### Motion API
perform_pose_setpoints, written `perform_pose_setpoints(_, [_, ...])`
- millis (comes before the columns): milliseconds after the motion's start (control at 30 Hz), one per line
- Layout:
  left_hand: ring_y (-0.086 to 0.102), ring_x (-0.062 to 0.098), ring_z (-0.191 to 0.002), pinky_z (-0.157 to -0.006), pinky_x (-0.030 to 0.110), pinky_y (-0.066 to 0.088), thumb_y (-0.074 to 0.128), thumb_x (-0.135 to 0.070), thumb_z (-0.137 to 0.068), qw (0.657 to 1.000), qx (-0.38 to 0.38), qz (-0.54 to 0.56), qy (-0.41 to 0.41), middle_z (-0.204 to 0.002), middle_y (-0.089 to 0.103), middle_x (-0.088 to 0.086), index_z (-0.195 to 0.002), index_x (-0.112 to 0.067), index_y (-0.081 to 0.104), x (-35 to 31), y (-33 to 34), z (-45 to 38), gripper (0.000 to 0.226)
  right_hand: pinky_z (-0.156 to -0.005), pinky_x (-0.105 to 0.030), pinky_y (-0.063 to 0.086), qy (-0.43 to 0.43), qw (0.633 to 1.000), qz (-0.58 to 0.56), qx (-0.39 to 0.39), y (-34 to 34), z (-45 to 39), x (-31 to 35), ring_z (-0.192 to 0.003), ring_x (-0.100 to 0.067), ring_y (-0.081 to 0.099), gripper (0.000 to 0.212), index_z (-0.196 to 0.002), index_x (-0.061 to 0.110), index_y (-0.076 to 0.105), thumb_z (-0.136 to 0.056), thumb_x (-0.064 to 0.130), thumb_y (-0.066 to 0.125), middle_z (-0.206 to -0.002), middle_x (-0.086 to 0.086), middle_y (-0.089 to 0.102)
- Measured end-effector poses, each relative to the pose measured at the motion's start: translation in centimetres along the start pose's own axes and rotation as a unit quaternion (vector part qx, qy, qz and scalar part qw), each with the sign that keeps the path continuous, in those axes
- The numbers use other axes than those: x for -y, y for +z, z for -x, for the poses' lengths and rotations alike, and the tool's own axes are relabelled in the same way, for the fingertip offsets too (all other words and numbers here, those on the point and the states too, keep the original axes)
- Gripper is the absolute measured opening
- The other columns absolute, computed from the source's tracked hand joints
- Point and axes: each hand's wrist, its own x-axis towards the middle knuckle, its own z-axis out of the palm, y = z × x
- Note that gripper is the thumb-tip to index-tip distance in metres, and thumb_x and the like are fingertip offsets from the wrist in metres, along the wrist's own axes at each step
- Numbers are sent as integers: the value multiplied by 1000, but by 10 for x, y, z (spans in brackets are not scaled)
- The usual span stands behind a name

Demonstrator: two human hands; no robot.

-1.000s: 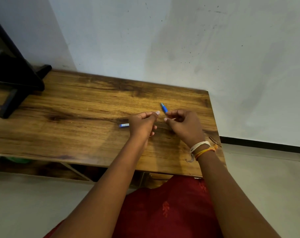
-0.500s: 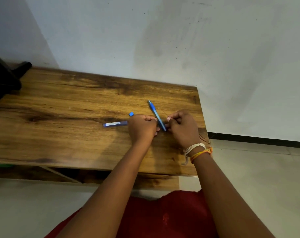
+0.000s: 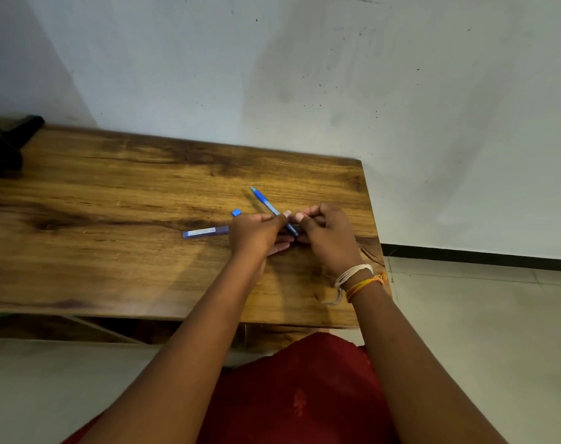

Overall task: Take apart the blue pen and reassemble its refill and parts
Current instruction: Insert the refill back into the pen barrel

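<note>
Wooden table [image 3: 112, 193]: left hand [image 3: 256, 233] and right hand [image 3: 325, 235] together pinch blue pen [image 3: 268, 205], its tip angled away; barrel [image 3: 204, 232] lies just left.

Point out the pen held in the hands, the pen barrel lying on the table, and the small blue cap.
pen [image 3: 262, 199]: head view, on its blue front section near the tip.
pen barrel [image 3: 205, 232]: head view, on its labelled middle.
small blue cap [image 3: 236, 213]: head view, on its top face.

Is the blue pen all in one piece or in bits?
In bits. The dark blue tube and small blue cap lie apart on the wooden table, while both hands pinch the blue tipped front piece.
</note>
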Motion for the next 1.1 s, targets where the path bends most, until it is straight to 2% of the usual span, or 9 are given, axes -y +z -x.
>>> perform_pose_setpoints(67, [68, 16, -55, -50, 24, 56, 68, -14, -85, 998, 19, 58, 2, -78, 70, 14, -98, 1, 63, -4, -2, 3, 21, -73, -34, 60, 4, 999, -46, -25, -2, 1, 4, -83, -21, 71, 11, -81, 16, 64, -88, 8, 64, -87, -11, 73])
perform_pose_setpoints(167, [71, 15, -57, -54, 24, 58, 68, -10, -85, 989, 26, 148, 16, -74, 71, 13, -94, -1, 61, -13, -7, 5, 15, -64, -23, 58, -7, 994, -88, -61, -6, 4, 11, -72, -15, 72, 5, -86, 12, 70, -84, 7, 69, -84, -10, 74])
perform_pose_setpoints(333, [72, 14, -64, -65, 24, 60, 64, -10, -87, 961, 41, 275, 3, -77, 72, 12, -92, -2, 62, -26, -25, 11, 10, -65, -24, 59, -70, 994, -29, -76, -3, 9, 19, -68, -14, 72, 10, -91, 16, 73, -84, 11, 70, -81, -5, 75])
perform_pose_setpoints(433, [72, 12, -63, -64, 22, 60, 63, -13, -88, 946, 55, 320, -9, -67, 73, 8, -90, -3, 62, -34, -34, 15, 10, -62, -19, 56, -125, 990, 8, -68, 5, 14, 28, -66, -7, 71, 19, -99, 20, 73, -83, 12, 71, -77, 1, 74])
perform_pose_setpoints(533, [72, 12, -64, -62, 21, 60, 65, -14, -87, 936, 59, 346, -11, -67, 74, 9, -88, -2, 63, -40, -43, 18, 12, -64, -18, 54, -182, 979, 36, -88, 14, 19, 38, -69, -6, 69, 11, -92, 18, 76, -82, 15, 71, -75, 6, 72])
perform_pose_setpoints(667, [73, 13, -64, -64, 22, 60, 66, -15, -86, 928, 61, 367, -7, -67, 74, 10, -85, -3, 64, -43, -55, 18, 12, -62, -9, 49, -228, 962, 83, -124, 25, 24, 46, -68, -1, 66, 10, -86, 14, 78, -80, 14, 69, -73, 8, 71])
perform_pose_setpoints(1100, [73, 14, -65, -59, 21, 59, 66, -15, -86, 928, 64, 367, -3, -68, 74, 12, -84, -2, 64, -44, -74, 11, 14, -61, -11, 51, -253, 954, 108, -120, 45, 27, 55, -66, -2, 66, 13, -86, 13, 78, -80, 17, 67, -75, 4, 74])
